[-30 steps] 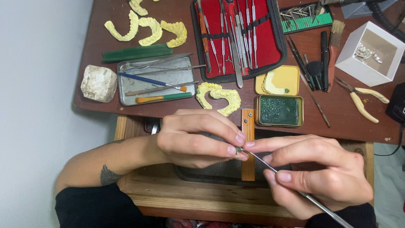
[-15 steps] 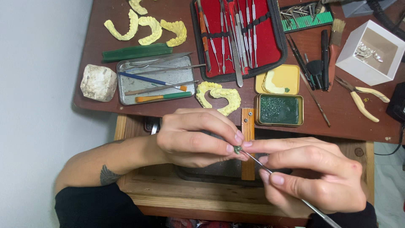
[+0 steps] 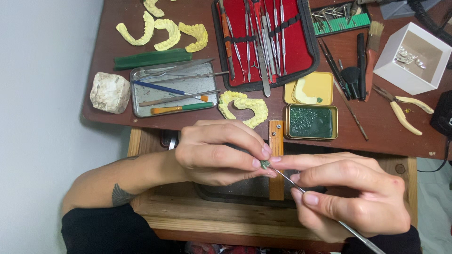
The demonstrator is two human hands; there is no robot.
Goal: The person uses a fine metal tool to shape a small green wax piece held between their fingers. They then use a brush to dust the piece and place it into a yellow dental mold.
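Two bare hands meet at frame centre, above a wooden bench pin (image 3: 276,160). Left hand (image 3: 219,153): fingers curled tight, thumb and forefinger pinching a small green wax piece (image 3: 265,164) at their tips. Right hand (image 3: 351,195): closed in a pen grip round a thin steel carving tool (image 3: 325,209); shaft runs from 5 o'clock up to its tip, which touches the wax piece at the hand's 10 o'clock.

At 12 o'clock from the wax piece, on the brown tabletop (image 3: 113,44): yellow plaster dental arch (image 3: 245,107), matte, horseshoe-shaped. At 1 o'clock: rectangular gold-rimmed tin of glossy green wax (image 3: 310,122); beyond it, an open yellow tin with pale wax (image 3: 309,88). At 10 o'clock: shallow grey metal tray (image 3: 141,101) holding slim tools with blue, orange and green handles; left of it, a rough white plaster lump (image 3: 109,92).

Farther, 12 o'clock: black zip case lined in red (image 3: 301,47), steel instruments strapped in a row. At 11 o'clock: dark green flat bar (image 3: 151,58), then three more yellow dental arches (image 3: 162,32). At 2 o'clock: cream-handled pliers (image 3: 404,112), black brushes (image 3: 355,70), white open square box (image 3: 414,57) with small metal bits inside.
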